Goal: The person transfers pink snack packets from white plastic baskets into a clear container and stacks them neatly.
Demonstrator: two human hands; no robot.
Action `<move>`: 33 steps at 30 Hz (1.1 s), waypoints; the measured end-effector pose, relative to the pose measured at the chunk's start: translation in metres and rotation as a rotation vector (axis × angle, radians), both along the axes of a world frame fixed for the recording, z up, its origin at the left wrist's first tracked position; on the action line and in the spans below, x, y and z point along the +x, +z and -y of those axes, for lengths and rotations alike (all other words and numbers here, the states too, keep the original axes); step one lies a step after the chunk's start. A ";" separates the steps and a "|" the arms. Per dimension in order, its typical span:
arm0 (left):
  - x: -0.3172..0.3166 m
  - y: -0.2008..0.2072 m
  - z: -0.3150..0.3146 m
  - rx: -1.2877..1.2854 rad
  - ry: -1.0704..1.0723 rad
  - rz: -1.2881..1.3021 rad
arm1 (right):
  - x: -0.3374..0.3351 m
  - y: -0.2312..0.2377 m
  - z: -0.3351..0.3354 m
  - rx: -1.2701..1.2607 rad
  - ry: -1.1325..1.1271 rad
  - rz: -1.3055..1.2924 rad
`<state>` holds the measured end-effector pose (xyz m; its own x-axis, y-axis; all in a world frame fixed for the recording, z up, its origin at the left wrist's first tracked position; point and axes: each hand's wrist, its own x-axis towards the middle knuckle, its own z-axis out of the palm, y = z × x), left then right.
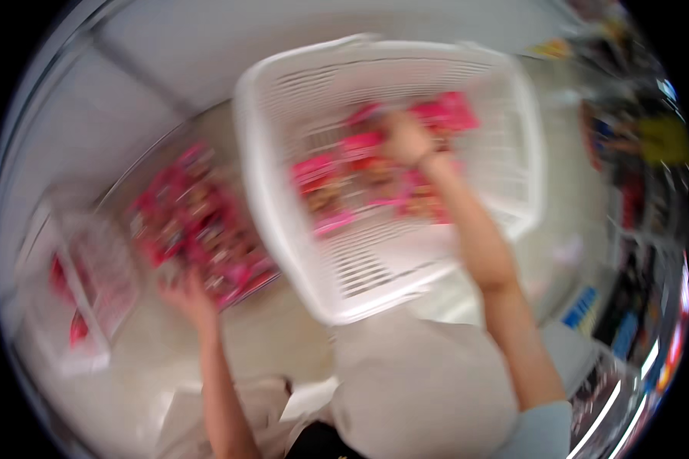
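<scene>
A large white slatted plastic basket (pixel 254 164) stands in front of me. Several pink snack packets lie in it, among them a packet (pixel 321 191) at its left side. My right hand (pixel 407 139) reaches down into the basket and touches the packets at its far part; motion blur hides its fingers. To the left of the basket lies a pile of similar pink packets (pixel 199 206) with brownish contents showing. At the near left edge of this pile is my left hand (pixel 187 294), its fingers spread and against the packets, though smeared.
A clear, whitish bin (pixel 84 287) with a few red packets stands at the far left, beside a white panel (pixel 142 65). Shelves with assorted goods (pixel 631 168) line the right side. My bent knee (pixel 425 375), in beige trousers, is close to the basket's near edge.
</scene>
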<state>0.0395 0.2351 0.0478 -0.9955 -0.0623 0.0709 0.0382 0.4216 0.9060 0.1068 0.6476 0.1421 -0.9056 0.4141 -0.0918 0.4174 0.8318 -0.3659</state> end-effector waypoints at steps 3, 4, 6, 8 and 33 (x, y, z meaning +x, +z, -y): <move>-0.008 0.046 0.003 0.099 0.003 -0.072 | 0.012 0.034 0.006 -0.045 -0.045 -0.075; -0.013 0.066 0.014 0.090 0.018 -0.127 | 0.012 0.054 0.015 -0.055 -0.049 -0.123; -0.024 0.096 0.015 0.175 0.019 -0.171 | 0.027 0.107 0.022 -0.017 -0.089 -0.237; -0.030 0.128 0.022 0.270 0.050 -0.175 | 0.037 0.143 0.031 -0.002 -0.060 -0.402; -0.030 0.161 0.026 -0.457 -0.283 0.209 | 0.016 0.097 0.185 -0.854 0.553 -0.116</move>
